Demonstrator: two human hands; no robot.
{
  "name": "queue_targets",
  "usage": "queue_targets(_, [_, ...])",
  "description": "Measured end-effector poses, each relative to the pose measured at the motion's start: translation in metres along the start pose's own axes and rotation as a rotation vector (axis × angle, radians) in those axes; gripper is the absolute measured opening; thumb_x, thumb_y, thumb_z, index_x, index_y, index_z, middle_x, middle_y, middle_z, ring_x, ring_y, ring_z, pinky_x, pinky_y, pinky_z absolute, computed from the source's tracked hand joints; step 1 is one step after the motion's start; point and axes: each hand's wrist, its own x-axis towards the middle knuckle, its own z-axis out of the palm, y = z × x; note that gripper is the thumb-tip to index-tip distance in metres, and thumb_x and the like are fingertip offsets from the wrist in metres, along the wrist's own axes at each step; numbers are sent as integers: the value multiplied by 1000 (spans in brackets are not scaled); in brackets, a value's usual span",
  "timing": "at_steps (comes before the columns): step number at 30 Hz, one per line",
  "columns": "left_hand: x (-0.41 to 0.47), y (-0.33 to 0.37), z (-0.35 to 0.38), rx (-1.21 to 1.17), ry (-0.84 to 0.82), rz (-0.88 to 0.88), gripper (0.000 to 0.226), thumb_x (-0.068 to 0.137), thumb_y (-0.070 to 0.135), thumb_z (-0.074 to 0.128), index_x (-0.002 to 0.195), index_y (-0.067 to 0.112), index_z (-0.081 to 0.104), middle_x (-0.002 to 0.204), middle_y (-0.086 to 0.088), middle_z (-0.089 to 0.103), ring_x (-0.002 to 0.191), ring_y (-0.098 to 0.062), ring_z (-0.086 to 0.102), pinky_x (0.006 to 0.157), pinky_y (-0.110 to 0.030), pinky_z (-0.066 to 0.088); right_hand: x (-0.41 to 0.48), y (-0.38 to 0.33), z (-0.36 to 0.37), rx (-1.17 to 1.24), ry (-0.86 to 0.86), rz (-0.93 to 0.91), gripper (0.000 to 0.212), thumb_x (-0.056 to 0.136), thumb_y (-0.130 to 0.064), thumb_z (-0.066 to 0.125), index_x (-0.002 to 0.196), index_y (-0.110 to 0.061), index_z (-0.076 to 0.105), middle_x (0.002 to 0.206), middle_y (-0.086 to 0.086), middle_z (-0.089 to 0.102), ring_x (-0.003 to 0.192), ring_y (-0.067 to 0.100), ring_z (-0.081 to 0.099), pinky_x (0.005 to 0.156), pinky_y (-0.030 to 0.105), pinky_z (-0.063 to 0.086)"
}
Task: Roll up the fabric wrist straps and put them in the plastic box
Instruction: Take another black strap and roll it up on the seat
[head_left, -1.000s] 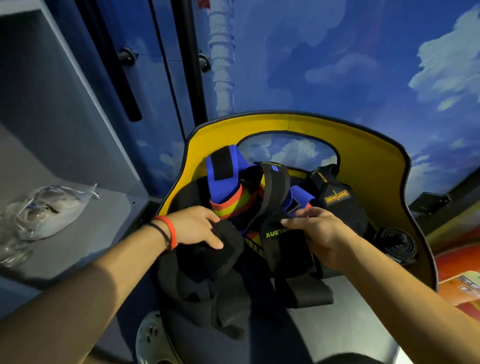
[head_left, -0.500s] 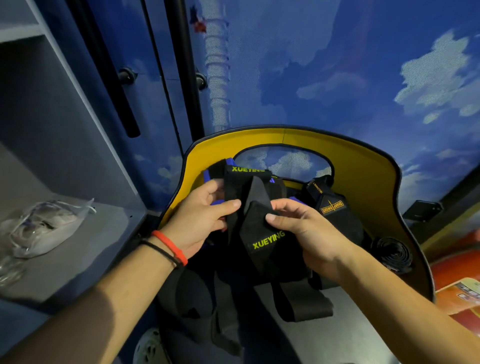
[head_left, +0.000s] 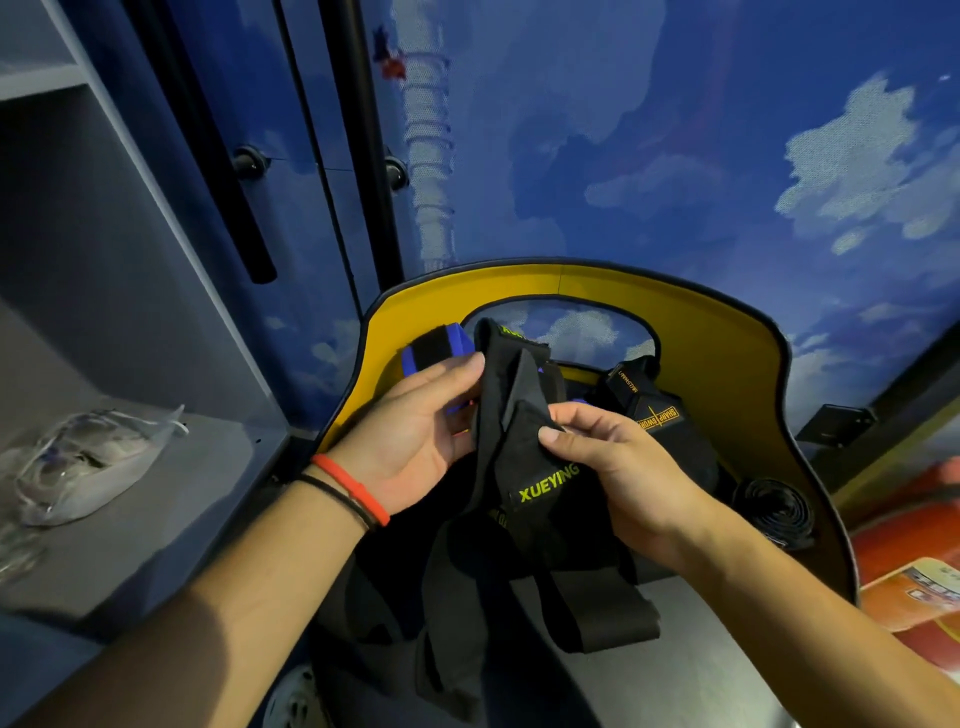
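Note:
A black fabric wrist strap (head_left: 524, 457) with green XUEYING lettering hangs between both hands above a yellow-backed seat (head_left: 701, 332). My left hand (head_left: 415, 441) pinches its upper left edge with thumb and fingers. My right hand (head_left: 618, 467) pinches its folded right edge near the lettering. The strap's long tails (head_left: 587, 618) droop onto the seat. Behind lie a blue strap (head_left: 431, 353) and a black strap with a yellow logo (head_left: 657, 415). A rolled black strap (head_left: 774, 512) sits at the seat's right side. No plastic box is visible.
A grey shelf (head_left: 171, 519) at the left holds a clear plastic bag (head_left: 78, 462). Blue cloud-painted wall and cabinet doors with black handles (head_left: 208, 140) rise behind the seat. An orange and red packet (head_left: 919, 592) lies at the right edge.
Both hands lifted the XUEYING strap off the pile on the seat and now hold it up higher, with its tails hanging down.

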Motion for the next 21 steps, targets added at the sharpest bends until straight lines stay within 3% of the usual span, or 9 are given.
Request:
queue_targets(2, [2,1,-1,-16,-28,-13,38,87,17,64,123,7,66,106,-8,74,86,-17,70,61,-24,57,1,-1,-3,-34,18,-30,27,92,0,63,118,10,62,106,18,72,98,26,69,93,34,54])
queue_targets(4, [2,2,-2,-38,-113,-30,39,85,4,67,124,8,67,116,-13,72,98,-23,71,76,-30,60,1,-1,-4,-79,17,-54,23,92,1,64,113,8,64,106,16,73,98,25,69,97,35,52])
queue_targets(7, [1,4,-4,-60,-294,-80,52,67,-9,80,114,11,74,117,-15,71,103,-27,71,88,-37,59,1,1,-5,-149,2,-87,12,91,5,63,97,-4,68,96,9,75,90,16,70,82,21,54])
queue_targets(10, [2,7,-9,46,-291,-169,57,45,-8,90,95,18,80,101,-12,74,90,-23,74,80,-32,61,-1,1,-8,-222,-50,-101,14,92,7,63,98,-5,67,94,7,75,88,14,70,80,19,54])
queue_targets(14, [2,11,-9,139,-190,-289,31,65,-10,66,78,14,81,86,-10,71,76,-18,70,71,-24,58,-2,1,-13,-346,-93,-95,24,91,11,62,87,-13,65,75,-8,71,73,2,66,73,14,50])
queue_targets(19, [4,12,-5,172,-107,-198,24,71,-3,66,68,17,77,84,-6,71,74,-13,67,60,-17,50,-5,-8,-26,-430,-113,-92,12,93,5,63,99,-6,67,93,2,74,89,12,68,85,21,52])
queue_targets(21, [4,23,-14,220,-73,-156,22,73,-4,74,75,18,76,94,-12,71,86,-19,68,67,-20,52,-7,-16,-37,-511,-124,-74,9,94,2,64,100,-4,67,97,3,74,95,12,68,90,25,50])
